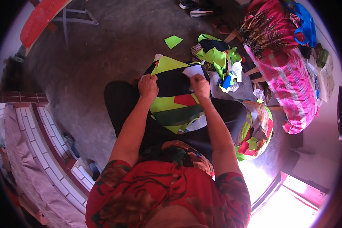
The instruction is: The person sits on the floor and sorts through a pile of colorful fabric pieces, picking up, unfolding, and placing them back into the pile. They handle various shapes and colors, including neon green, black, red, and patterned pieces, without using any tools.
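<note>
In the head view, we are sitting with a patchwork cloth [171,84] lying over our lap, its dark panel stretching between our two hands. Our left hand [148,88] is gripping it at the left side: the fingers [154,77] are clamping together on the edge, where the dark panel is meeting a yellow-green corner [170,64], and that corner is rising above and to the right of them. Our right hand [200,86] is bending over the right side of the cloth, its fingers curling together at the lower end of a white piece [193,71]; the tips are hiding, so we cannot tell whether they are pinching it. Below both hands, a yellow-green band with a red patch [185,99] is running across, nearer our body.

Beyond the cloth, a loose yellow-green scrap [173,41] is lying on the grey floor [83,68], well apart from our fingers. A heap of scraps [216,57] is sitting to the right of it, and a round basket [270,131] is holding more beside our right knee.
</note>
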### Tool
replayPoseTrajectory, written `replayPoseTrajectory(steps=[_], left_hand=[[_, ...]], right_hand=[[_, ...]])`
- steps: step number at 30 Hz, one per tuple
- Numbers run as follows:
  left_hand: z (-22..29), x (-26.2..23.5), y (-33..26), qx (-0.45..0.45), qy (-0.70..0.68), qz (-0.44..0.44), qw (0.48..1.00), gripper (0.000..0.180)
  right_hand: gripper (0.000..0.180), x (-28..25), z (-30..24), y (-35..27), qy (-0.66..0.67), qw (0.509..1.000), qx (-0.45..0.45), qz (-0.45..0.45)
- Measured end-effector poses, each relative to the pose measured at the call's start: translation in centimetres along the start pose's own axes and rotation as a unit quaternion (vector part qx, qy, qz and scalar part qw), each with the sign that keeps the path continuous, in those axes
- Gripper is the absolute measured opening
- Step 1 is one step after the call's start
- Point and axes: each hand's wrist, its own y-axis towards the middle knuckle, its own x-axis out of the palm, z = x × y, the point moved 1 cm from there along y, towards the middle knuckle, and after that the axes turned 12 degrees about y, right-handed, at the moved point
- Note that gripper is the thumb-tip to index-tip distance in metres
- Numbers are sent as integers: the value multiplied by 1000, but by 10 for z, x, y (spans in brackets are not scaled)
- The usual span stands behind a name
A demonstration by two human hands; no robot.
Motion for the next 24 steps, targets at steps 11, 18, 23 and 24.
replayPoseTrajectory(steps=[11, 18, 23, 24], left_hand=[[5, -4, -2, 6, -14, 34, 999, 24], [4, -10, -1, 12, -12, 16, 1000, 27], [-4, -7, -5, 2, -6, 1, 1000, 27], [-3, -7, -4, 5, -4, -3, 1000, 27]], right_hand=[[13, -105, -16, 8, 468, 884, 0, 6], [22, -86, 40, -39, 672, 651, 344, -80], [29, -71, 48, -60, 552, 713, 431, -36], [32, -69, 51, -56, 526, 748, 399, -73]])
